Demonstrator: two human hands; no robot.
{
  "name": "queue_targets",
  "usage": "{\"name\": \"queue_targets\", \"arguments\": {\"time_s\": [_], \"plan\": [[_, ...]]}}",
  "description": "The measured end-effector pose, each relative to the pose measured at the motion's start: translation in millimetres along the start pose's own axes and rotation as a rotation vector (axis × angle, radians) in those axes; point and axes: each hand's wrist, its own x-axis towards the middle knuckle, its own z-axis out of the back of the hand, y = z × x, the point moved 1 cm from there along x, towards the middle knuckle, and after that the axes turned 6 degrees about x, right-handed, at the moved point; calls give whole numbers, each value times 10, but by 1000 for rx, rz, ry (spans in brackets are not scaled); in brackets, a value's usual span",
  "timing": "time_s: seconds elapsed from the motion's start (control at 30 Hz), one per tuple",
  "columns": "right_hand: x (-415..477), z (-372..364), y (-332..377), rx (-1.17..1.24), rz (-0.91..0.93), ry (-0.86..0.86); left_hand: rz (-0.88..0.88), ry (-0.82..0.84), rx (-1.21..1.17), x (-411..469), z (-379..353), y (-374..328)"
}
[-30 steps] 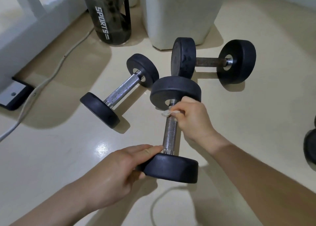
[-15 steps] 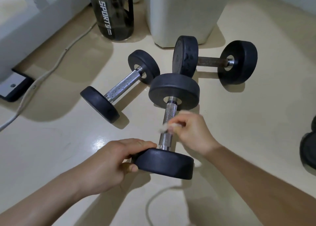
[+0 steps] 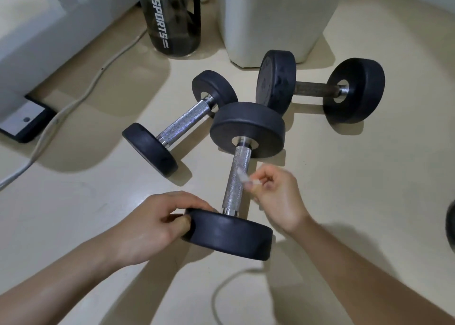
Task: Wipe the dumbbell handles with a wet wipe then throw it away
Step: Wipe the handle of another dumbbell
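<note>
A black dumbbell with a knurled chrome handle [image 3: 236,177] lies on the cream floor, pointing away from me. My left hand [image 3: 157,222] grips its near weight [image 3: 231,236] at the left edge. My right hand [image 3: 275,196] pinches a small white wet wipe [image 3: 246,180], blurred, against the right side of the handle about midway. A second chrome-handled dumbbell [image 3: 183,124] lies to the left. A third one with a dull, dark handle [image 3: 311,88] lies behind, to the right.
A dark "SPORTS" bottle [image 3: 172,19] and a white container [image 3: 273,16] stand at the back. A grey cable [image 3: 73,103] runs along the left floor; another cable [image 3: 221,292] loops between my arms. White furniture with a black foot [image 3: 24,120] is at left. Another black weight [image 3: 450,226] shows at the right edge.
My right hand has slid the wipe down the handle from near the far weight to about the middle. My left hand stays on the near weight.
</note>
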Motion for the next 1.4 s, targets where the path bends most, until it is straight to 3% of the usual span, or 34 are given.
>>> {"name": "queue_targets", "arguments": {"time_s": [0.1,0.23,0.37,0.4,0.53,0.6,0.7,0.73,0.87,1.03,1.13,1.2,1.3,1.4], "plan": [[-85,-72,-10,33,5,106,69,-68,-23,3,11,58],[318,-134,158,10,42,-104,88,-129,77,20,38,102],[-76,-235,139,-3,8,148,86,-212,176,37,116,175],[-47,-226,182,9,18,141,90,-215,181,44,122,182],[334,-266,449,-49,150,-121,62,-202,209,30,119,154],[173,-351,424,-160,238,-20,50,-175,233,36,115,124],[-65,-320,442,-265,216,238,41,-152,311,58,89,68],[10,-282,508,-288,244,241,28,-145,339,68,82,49],[323,-219,651,-600,425,-56,-12,-101,489,71,29,-43],[-20,-220,583,-703,347,248,-108,-34,750,121,-87,-213],[216,-77,704,-692,346,89,-143,21,855,192,-144,-312],[207,-52,675,-746,337,130,-102,43,796,264,-107,-346],[-8,3,526,-542,216,291,-96,-96,639,528,-74,-310],[-143,175,451,118,-68,167,-99,-119,406,885,-259,-268]]}}
